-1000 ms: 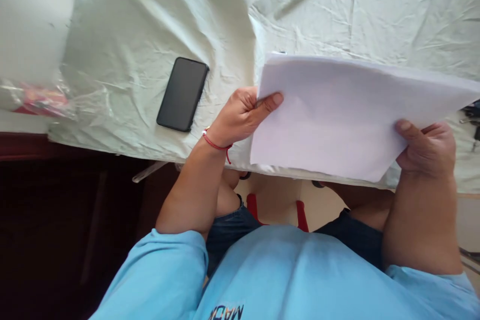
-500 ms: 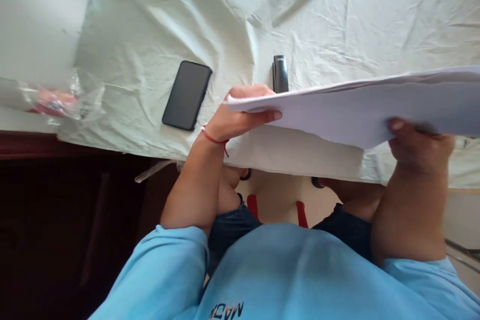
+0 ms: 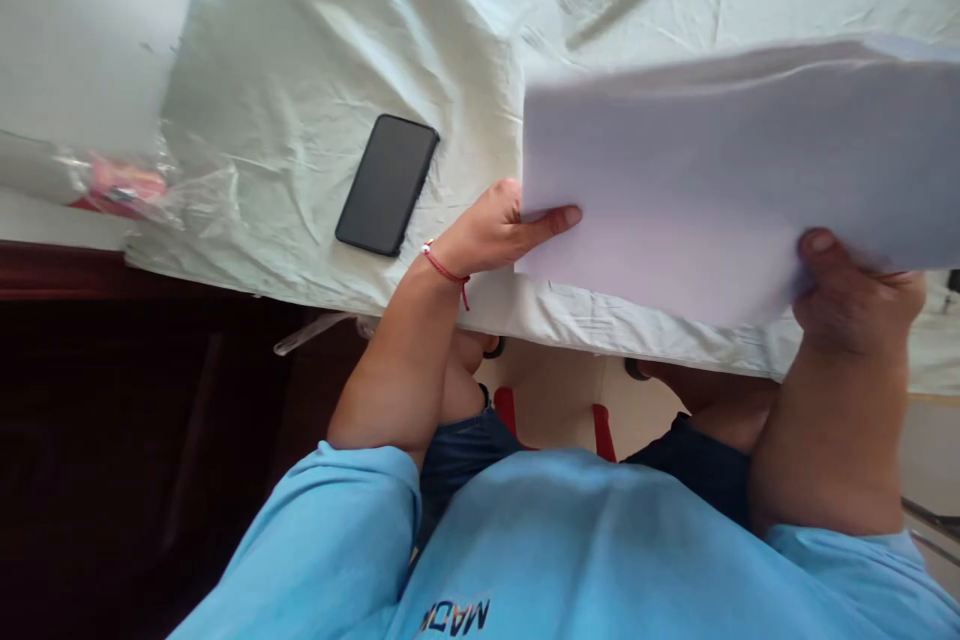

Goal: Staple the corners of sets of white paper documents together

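Note:
Both of my hands hold a stack of white paper sheets (image 3: 712, 170) above the near edge of a table covered by a pale green cloth (image 3: 315, 50). My left hand (image 3: 499, 230), with a red thread bracelet at the wrist, pinches the stack's left edge, thumb on top. My right hand (image 3: 855, 295) grips the stack's lower right part, thumb pressed on the sheets. The sheets are tilted up with their flat face toward me and are blurred at the right. They hide the cloth behind them.
A black phone (image 3: 388, 184) lies face up on the cloth left of my left hand. A clear plastic bag with something red inside (image 3: 120, 188) sits at the cloth's left end. My lap and a red-and-white seat (image 3: 555, 400) show below the table edge.
The paper stack went from face-up to nearly flat and edge-on, then back to face-up. A small dark object seen on the cloth half a second ago is now hidden behind the sheets.

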The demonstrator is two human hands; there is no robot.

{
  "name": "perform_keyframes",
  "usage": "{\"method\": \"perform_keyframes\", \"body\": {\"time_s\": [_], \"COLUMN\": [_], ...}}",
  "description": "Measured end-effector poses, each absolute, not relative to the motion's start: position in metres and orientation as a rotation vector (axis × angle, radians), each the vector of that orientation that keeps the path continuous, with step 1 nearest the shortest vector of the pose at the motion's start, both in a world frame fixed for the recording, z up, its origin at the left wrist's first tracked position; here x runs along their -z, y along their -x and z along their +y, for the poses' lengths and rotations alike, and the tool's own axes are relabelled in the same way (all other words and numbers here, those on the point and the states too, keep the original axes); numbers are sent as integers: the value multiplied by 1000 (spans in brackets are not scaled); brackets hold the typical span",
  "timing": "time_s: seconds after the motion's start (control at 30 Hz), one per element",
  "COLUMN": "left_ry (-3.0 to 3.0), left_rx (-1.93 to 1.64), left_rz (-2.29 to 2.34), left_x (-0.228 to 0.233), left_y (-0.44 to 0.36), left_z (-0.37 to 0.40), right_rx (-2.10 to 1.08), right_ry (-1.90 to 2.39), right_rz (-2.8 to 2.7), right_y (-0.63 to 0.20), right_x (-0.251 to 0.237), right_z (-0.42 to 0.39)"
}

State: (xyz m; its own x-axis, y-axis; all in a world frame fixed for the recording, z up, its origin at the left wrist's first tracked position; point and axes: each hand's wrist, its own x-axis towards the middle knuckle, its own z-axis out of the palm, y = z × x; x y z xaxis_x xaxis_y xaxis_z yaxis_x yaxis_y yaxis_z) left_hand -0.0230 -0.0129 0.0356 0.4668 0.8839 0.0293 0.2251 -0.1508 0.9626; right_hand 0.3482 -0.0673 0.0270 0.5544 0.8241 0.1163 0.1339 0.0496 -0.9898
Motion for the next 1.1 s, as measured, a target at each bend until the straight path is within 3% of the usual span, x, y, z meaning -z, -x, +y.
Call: {"method": "perform_keyframes", "body": {"time_s": [0.43,0.87,1.1], "left_ry": [-1318,-1610,-1704], "left_rx": [-720,-277,-446], "left_rz": [1195,1193,1321], "left_x": [-40,-41,-31], "left_y": [20,11,6], "left_z": [-4,-1,0], "right_rx": [-968,-1229,-1215], "right_ry": [2096,2264,2239], "right_rz": [-727,-664,-692], "right_y": [-388,-398,-401], "right_x": [-52,-56,-57], "right_z": [-97,-101,-101]}}
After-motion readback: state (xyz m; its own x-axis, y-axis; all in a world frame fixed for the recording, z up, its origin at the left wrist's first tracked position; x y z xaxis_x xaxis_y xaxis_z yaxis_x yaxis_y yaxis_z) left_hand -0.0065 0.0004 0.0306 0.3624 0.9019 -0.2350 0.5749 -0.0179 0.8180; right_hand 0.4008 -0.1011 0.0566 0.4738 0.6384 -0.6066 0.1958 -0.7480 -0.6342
